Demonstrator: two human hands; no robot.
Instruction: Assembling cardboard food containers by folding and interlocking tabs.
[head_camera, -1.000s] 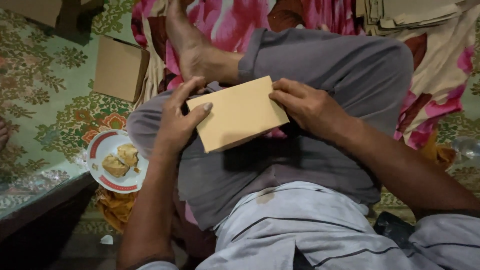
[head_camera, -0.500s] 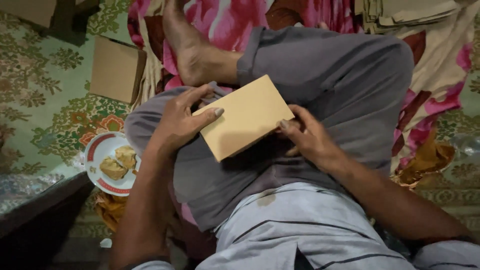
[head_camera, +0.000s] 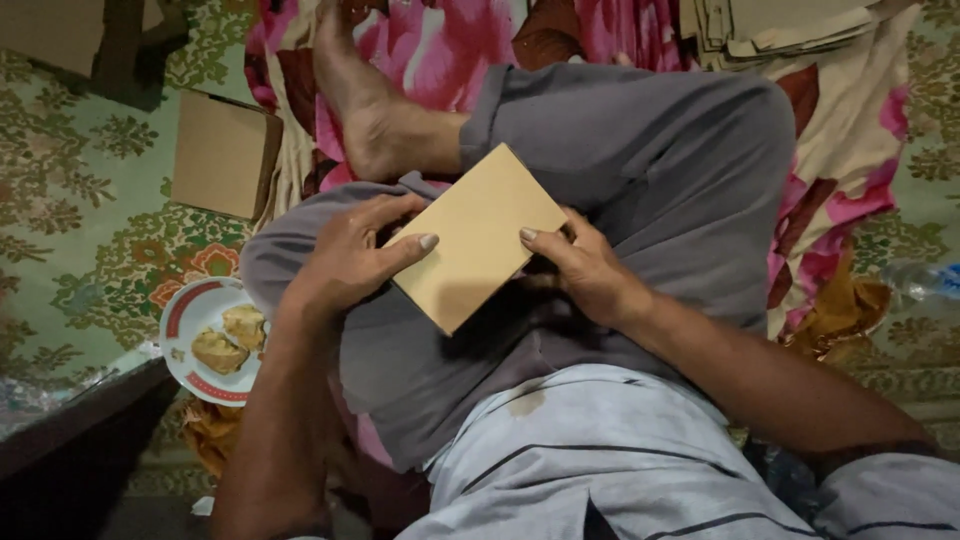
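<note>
Card (head_camera: 478, 236) sits tilted between both hands, long axis running near-left to far-right; left hand (head_camera: 350, 255) and right hand (head_camera: 580, 265) each pinch an edge.

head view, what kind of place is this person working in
Probably a home floor used as a workspace. The person sits cross-legged on a pink flowered cloth over green patterned floor covering, a white red-rimmed plate of food beside them and a stack of flat tan paper pieces nearby.

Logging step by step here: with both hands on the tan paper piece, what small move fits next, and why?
Probably press it flat on the lap: the tan paper piece lies tilted on the grey trousers, the left hand and right hand pinching opposite edges.
</note>
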